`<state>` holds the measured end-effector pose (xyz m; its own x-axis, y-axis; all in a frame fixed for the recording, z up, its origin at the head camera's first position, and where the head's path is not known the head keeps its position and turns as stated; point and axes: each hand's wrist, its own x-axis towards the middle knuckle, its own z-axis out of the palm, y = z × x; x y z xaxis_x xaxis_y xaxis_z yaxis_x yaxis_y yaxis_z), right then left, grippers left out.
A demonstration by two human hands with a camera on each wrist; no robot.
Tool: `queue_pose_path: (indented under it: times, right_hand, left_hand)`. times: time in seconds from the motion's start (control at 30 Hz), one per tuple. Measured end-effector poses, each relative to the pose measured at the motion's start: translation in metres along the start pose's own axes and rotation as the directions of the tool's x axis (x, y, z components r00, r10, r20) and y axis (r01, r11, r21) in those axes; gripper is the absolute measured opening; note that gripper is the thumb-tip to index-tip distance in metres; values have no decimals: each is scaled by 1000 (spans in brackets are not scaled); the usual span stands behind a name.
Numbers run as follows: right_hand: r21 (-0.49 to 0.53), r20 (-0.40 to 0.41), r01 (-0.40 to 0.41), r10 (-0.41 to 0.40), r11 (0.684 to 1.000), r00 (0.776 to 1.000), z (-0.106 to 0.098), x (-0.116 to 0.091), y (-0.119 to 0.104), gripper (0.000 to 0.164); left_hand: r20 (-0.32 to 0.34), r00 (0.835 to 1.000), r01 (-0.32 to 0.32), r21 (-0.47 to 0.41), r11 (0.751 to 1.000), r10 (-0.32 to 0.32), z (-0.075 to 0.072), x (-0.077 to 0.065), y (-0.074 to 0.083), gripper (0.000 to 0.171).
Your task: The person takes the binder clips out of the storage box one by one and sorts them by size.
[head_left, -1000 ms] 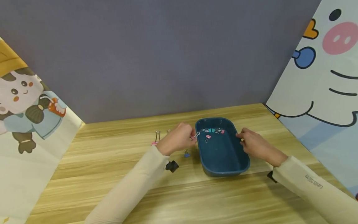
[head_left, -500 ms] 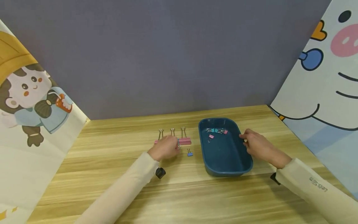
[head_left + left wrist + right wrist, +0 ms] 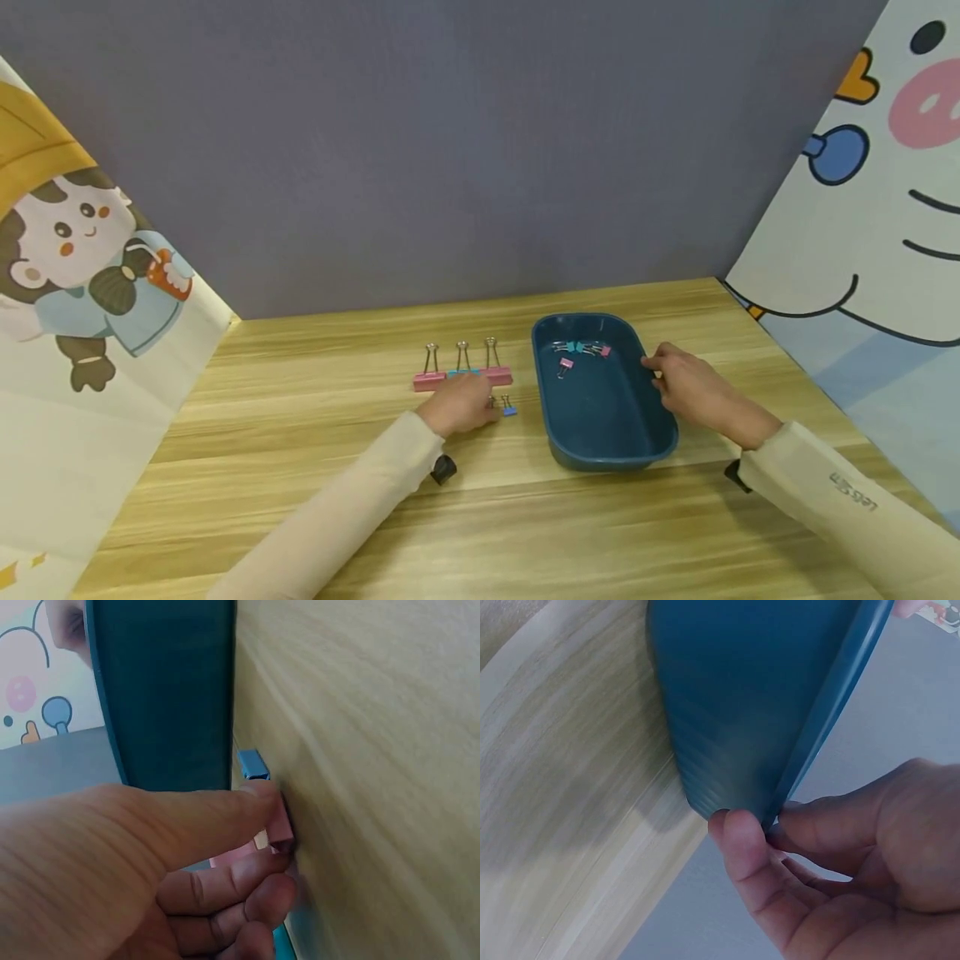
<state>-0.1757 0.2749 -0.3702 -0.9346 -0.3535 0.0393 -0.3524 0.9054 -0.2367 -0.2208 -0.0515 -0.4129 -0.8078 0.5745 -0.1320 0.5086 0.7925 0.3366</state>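
My left hand is down at the table, just in front of a row of large binder clips. In the left wrist view its thumb and index finger pinch a small pink binder clip; a small blue binder clip lies just beyond. The row has a pink binder clip, a teal binder clip partly covered by my hand, and another pink binder clip. My right hand grips the right rim of a dark blue bin, fingers beneath the edge in the right wrist view.
Inside the bin, toward its far end, lie small teal binder clips and small pink binder clips. A grey partition rises behind the wood-grain table. Cartoon-printed panels flank both sides.
My left hand has moved from the bin's left rim, pink clip in its fingers, leftward to the table before the large clips, then slightly right. My right hand stays on the bin.
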Motion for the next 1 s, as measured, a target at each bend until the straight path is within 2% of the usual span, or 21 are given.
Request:
queue_pose_path:
  times: [0.17,0.33,0.47,0.67,0.87,1.0]
  right_hand:
    - [-5,-9,9,-9,1000,1000,0,-1,0,34]
    - [-6,-17,13,-13,1000,1000,0,-1,0,34]
    - [-3,-19,10,-10,1000,1000,0,0,0,34]
    - [-4,-10,0,0,1000,1000,-1,-1,0,34]
    - [3,-1,-11,11,1000,1000,1,-1,0,35]
    - [7,1,-24,24,1000,1000,0,-1,-2,35]
  left_hand:
    - [-7,1000,15,-6,1000,-15,4,4,3,39]
    - [-1,1000,29,-36,999,-29,-1,4,6,33]
    - [-55,998,4,-19,1000,-5,-12,3,8,42]
    - [-138,990,-35,-35,999,30,-31,1,17,42]
    - [-198,978,-83,-66,994,68,-45,5,28,23]
    - [-236,969,-102,-126,987,70,-51,10,39,15]
